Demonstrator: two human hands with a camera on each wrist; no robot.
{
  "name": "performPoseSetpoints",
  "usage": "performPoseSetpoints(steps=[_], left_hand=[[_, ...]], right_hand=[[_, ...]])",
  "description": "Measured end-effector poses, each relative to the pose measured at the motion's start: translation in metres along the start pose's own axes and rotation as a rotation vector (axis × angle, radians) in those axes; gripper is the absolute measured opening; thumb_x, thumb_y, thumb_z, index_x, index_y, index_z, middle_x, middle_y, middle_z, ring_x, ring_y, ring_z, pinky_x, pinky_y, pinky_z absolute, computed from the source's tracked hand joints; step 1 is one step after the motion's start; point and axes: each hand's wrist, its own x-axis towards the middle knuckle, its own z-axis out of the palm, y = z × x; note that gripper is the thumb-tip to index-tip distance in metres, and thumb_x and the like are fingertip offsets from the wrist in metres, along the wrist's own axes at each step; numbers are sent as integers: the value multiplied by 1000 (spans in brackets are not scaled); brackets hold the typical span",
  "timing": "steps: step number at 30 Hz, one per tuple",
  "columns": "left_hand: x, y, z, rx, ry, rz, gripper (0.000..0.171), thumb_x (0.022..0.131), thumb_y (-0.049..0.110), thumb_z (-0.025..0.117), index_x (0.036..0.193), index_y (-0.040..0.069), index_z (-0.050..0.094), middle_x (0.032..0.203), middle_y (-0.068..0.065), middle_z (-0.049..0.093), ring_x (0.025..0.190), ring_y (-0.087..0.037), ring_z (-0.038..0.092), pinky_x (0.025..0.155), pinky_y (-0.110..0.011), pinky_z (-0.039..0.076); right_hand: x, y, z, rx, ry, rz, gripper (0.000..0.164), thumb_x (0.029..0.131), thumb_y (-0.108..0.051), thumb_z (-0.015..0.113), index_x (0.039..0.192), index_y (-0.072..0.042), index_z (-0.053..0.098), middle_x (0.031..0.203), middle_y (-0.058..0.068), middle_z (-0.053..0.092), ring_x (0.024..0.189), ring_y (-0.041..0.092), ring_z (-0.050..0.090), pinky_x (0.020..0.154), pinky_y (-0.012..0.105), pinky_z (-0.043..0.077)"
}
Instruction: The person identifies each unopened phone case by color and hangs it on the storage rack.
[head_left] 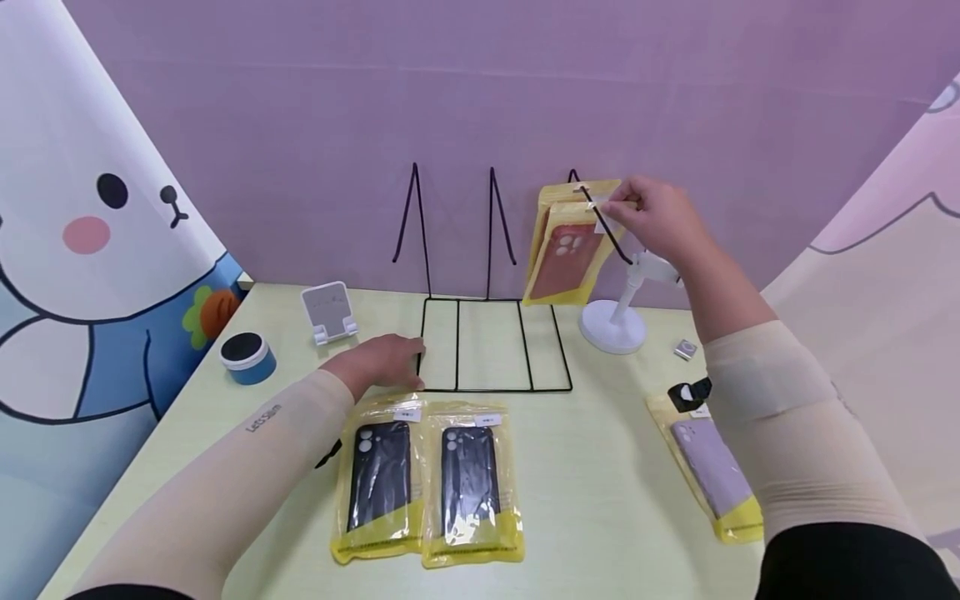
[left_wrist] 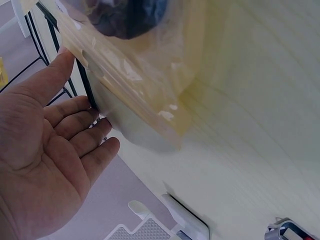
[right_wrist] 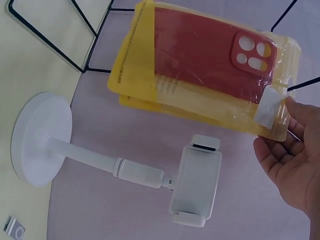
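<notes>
My right hand pinches the top corner of a yellow-edged clear bag with a red phone case inside. This bag hangs at the right hook of a black wire display rack, in front of another bagged case on the same hook. The hook's wire passes by the bag's top hole. Down at the rack's front left corner, my left hand touches the base wire, its fingers loosely extended in the left wrist view. Two bagged black phone cases lie just in front of the rack.
A white phone stand with a round base stands right of the rack. Farther right lie a small silver item and a bagged purple phone case. At left are a white folding holder and a blue jar.
</notes>
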Motion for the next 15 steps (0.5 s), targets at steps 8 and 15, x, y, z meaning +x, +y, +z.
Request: performPoseSetpoints(steps=[8,15], left_hand=[[0,2,0,-15,-3,-11,77,88,41,72,149,7,40,150,-17,45,137,-37,43,114,-50,36],[0,3,1,-19,-10,-10,78,88,41,72,150,7,39,151,-17,44,138,-37,42,115,-50,35]], right_hand=[[4,3,1,-27,15,7,45,97,-53,52,112,-11,60,107,11,62,92,27,53,75,40,44],[0,5,0,13,9,15,52,97,-54,51,121,-9,58,116,13,61,103,30,56,85,45,47]])
